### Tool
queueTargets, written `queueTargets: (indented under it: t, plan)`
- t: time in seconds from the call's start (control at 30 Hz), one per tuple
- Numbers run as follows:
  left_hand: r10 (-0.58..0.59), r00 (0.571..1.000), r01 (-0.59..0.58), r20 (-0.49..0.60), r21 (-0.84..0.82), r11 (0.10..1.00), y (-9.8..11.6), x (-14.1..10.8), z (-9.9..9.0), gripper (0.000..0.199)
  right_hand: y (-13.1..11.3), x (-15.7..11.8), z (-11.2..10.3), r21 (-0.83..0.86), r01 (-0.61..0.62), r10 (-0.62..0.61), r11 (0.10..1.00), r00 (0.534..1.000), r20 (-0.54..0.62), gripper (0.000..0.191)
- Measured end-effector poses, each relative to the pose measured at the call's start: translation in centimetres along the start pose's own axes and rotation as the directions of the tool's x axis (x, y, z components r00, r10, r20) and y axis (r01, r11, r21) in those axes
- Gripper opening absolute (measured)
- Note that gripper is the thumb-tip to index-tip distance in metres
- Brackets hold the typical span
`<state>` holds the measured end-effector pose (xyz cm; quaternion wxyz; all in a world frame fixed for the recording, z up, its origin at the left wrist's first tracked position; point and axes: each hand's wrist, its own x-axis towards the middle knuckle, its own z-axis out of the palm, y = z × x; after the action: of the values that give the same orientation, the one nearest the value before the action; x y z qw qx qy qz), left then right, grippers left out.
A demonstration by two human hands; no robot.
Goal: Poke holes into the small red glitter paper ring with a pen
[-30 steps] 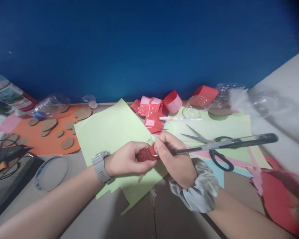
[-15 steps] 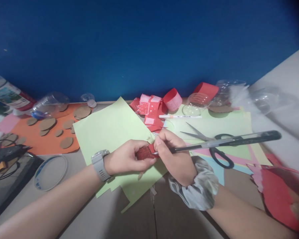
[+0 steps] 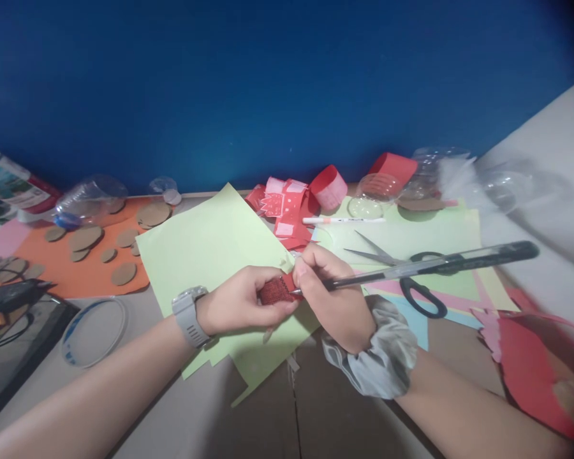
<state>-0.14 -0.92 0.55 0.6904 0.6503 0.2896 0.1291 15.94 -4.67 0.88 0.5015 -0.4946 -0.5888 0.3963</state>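
My left hand (image 3: 243, 299), with a grey watch (image 3: 190, 315) at the wrist, is closed on a small red paper piece (image 3: 275, 291) covered in dark pen marks. In my right hand (image 3: 332, 296) is a black pen (image 3: 425, 268), its tip touching the right part of the red piece and its far end pointing right. The thumb and forefinger of that hand also meet the piece's right edge. Beneath both hands lies a light green paper sheet (image 3: 201, 239) with a cut lower edge. A grey scrunchie (image 3: 373, 350) circles my right wrist.
Black-handled scissors (image 3: 423, 296) lie to the right on stacked coloured papers. Behind are a white marker (image 3: 344, 220), red paper rings (image 3: 329, 188) and clear plastic bottle pieces. Cardboard discs (image 3: 86, 238) rest on orange paper at left, near a tape ring (image 3: 95, 331). A blue wall (image 3: 268, 95) stands behind.
The whole view has shifted slightly, so things sit a little further left. Both hands keep their grip, and the pen tip remains at the red piece.
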Motion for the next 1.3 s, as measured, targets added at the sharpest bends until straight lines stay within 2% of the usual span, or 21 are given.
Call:
queueTargets:
  t: [0.63,1.3]
  plan:
    - [0.01,1.0,-0.01,-0.006,0.003,1.0,0.0,-0.01,0.0,0.019,0.23,-0.05,-0.12,0.01,-0.014,0.014,1.0,0.999,0.036,0.024]
    - [-0.001,1.0,0.001,-0.005,0.004,1.0,0.0,0.01,0.0,0.02,0.16,-0.07,-0.19,0.003,-0.011,0.011,1.0,1.0,0.016,0.024]
